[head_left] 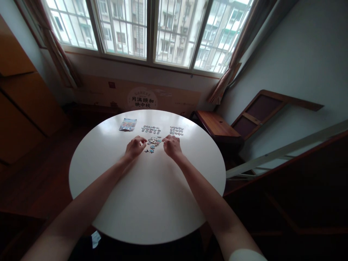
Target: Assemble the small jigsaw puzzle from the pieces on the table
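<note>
A loose pile of small jigsaw puzzle pieces (154,141) lies on the round white table (146,203), with a few single pieces (151,151) just in front of it. On the pile's left side is my left hand (135,146), its fingers bent and a gap showing between thumb and forefinger. My right hand (172,145) is at the pile's right edge, fingers curled together; whatever the fingertips hold is hidden. Behind the pile, puzzle pieces lie in rows in two groups, a left group (151,129) and a right group (176,130).
A printed packet (128,124) lies at the table's back left. A wooden bench or low table (219,124) stands behind it on the right, near a wooden frame (258,112) against the wall. Barred windows (176,32) fill the far side.
</note>
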`<action>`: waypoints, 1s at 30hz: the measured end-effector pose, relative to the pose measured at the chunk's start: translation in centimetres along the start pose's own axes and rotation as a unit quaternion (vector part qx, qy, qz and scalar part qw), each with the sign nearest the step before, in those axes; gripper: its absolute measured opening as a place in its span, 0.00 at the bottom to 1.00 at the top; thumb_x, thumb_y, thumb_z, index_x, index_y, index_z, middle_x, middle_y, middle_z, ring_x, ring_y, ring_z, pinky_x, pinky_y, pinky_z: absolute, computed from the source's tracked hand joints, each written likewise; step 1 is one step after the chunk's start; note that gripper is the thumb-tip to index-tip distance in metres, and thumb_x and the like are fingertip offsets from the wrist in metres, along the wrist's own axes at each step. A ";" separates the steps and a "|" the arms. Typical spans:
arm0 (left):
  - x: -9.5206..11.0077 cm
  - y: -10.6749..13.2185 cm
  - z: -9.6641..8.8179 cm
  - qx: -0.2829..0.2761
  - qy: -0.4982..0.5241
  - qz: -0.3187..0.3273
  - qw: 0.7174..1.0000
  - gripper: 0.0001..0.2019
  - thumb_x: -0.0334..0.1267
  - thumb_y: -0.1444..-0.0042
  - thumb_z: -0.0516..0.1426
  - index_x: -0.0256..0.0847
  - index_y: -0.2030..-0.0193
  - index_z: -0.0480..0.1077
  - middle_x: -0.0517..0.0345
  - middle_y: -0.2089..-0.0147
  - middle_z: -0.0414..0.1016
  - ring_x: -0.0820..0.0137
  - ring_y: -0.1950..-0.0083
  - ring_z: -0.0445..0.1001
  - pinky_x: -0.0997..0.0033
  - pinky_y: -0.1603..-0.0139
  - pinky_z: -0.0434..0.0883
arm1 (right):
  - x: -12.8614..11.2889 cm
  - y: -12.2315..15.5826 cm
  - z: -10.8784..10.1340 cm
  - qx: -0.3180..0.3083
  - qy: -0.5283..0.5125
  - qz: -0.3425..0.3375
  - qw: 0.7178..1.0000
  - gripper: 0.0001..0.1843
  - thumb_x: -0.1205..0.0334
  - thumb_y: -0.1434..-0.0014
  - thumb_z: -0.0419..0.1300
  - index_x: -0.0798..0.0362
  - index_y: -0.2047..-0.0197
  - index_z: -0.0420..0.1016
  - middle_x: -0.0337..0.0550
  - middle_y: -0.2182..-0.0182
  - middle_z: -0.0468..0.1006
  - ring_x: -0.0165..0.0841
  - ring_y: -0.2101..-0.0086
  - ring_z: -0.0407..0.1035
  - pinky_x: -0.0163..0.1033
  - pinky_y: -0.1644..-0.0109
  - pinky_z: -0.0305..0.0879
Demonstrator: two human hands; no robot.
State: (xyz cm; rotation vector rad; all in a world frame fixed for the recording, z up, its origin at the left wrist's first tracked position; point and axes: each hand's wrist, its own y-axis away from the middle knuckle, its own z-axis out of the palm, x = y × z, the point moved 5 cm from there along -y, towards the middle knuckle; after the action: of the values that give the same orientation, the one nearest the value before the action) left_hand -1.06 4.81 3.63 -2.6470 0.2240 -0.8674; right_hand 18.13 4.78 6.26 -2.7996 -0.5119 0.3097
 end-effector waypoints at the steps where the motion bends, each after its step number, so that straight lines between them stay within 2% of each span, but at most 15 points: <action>1: -0.1 -0.1 -0.2 -0.018 -0.011 -0.003 1.000 0.10 0.37 0.47 0.54 0.42 0.62 0.76 0.56 0.60 0.76 0.69 0.67 0.73 0.72 0.65 0.67 | -1.1 0.4 0.2 -0.021 0.003 -0.015 1.000 0.16 0.68 0.38 0.49 0.52 0.54 0.76 0.50 0.55 0.73 0.40 0.55 0.64 0.46 0.49 0.53; 5: -0.1 0.1 -0.5 -0.135 -0.045 0.002 0.990 0.11 0.45 0.49 0.56 0.44 0.65 0.77 0.56 0.63 0.78 0.64 0.62 0.74 0.71 0.65 0.66 | -4.1 1.8 1.2 -0.055 0.001 -0.023 0.998 0.15 0.64 0.37 0.49 0.51 0.52 0.74 0.49 0.54 0.72 0.38 0.56 0.65 0.44 0.51 0.54; 9: 0.2 0.3 -1.0 -0.182 -0.047 0.008 0.982 0.15 0.52 0.51 0.57 0.45 0.65 0.76 0.58 0.63 0.78 0.65 0.62 0.74 0.72 0.66 0.65 | -4.4 2.4 2.0 -0.039 -0.007 -0.001 0.999 0.14 0.61 0.36 0.49 0.50 0.53 0.73 0.48 0.53 0.72 0.39 0.55 0.64 0.44 0.51 0.55; 13: -0.1 0.2 -0.8 -0.177 -0.046 0.020 0.983 0.15 0.51 0.55 0.59 0.44 0.66 0.76 0.58 0.63 0.78 0.65 0.62 0.74 0.73 0.66 0.65 | -3.6 2.7 2.5 -0.009 -0.043 0.009 0.999 0.15 0.60 0.36 0.49 0.48 0.49 0.71 0.47 0.53 0.71 0.39 0.54 0.62 0.43 0.51 0.56; 22: -1.3 -0.2 0.1 -0.166 0.013 0.058 0.984 0.11 0.47 0.56 0.60 0.45 0.68 0.77 0.58 0.68 0.78 0.67 0.68 0.74 0.75 0.72 0.65 | -3.0 3.1 3.0 0.003 -0.126 0.009 0.992 0.14 0.62 0.38 0.53 0.46 0.51 0.74 0.45 0.55 0.72 0.38 0.54 0.62 0.42 0.49 0.58; 26: -1.1 -0.2 0.0 -0.170 0.004 0.061 0.984 0.12 0.48 0.56 0.60 0.43 0.69 0.76 0.57 0.68 0.77 0.66 0.67 0.74 0.74 0.71 0.66 | -2.8 2.9 3.2 0.009 -0.142 0.015 0.990 0.14 0.62 0.39 0.54 0.46 0.52 0.75 0.44 0.56 0.73 0.38 0.55 0.63 0.42 0.50 0.58; 30: -0.6 -0.1 -0.3 -0.143 -0.023 0.072 0.987 0.12 0.49 0.54 0.60 0.42 0.70 0.74 0.56 0.67 0.77 0.65 0.65 0.74 0.72 0.68 0.67 | -2.7 2.8 3.4 0.022 -0.156 0.019 0.987 0.13 0.62 0.39 0.54 0.46 0.53 0.76 0.44 0.58 0.74 0.37 0.56 0.65 0.42 0.50 0.58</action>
State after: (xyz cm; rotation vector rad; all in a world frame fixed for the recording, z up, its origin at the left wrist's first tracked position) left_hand -1.75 4.92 3.57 -2.8641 0.5579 -0.7753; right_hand 15.69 2.09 2.64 -2.7319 -0.5111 0.7646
